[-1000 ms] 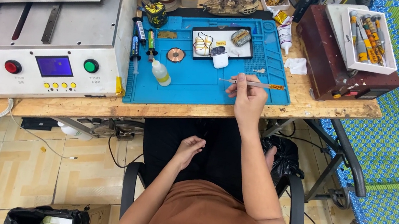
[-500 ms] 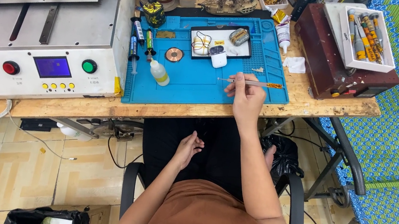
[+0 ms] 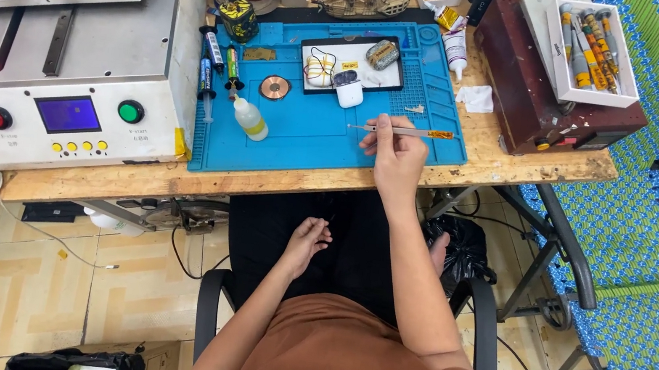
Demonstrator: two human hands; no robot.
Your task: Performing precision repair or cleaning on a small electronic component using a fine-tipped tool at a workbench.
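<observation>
My right hand [image 3: 398,153] pinches the tweezers [image 3: 404,130] flat over the blue mat [image 3: 310,136] on the bench; my left hand [image 3: 307,240] rests loosely curled, holding nothing, below. I'm between picks, I judge: next, a steady reach to the small white case [image 3: 349,93] ahead-left.

Floor: glossy beige tiled floor [image 3: 27,289] with darker diagonal bands, crossed by loose black cables.
Bench: long bare wooden workbench [image 3: 93,179] with a pale, worn front edge, running across the upper half of the view.
Seat at bench: black office chair with curved armrests [image 3: 204,313], pushed up to the bench front.
Seat at right: blue and green woven cord chair on a dark metal frame [image 3: 636,242], just beside the bench end.
Light: even and bright, with soft reflections on the tiles.
</observation>
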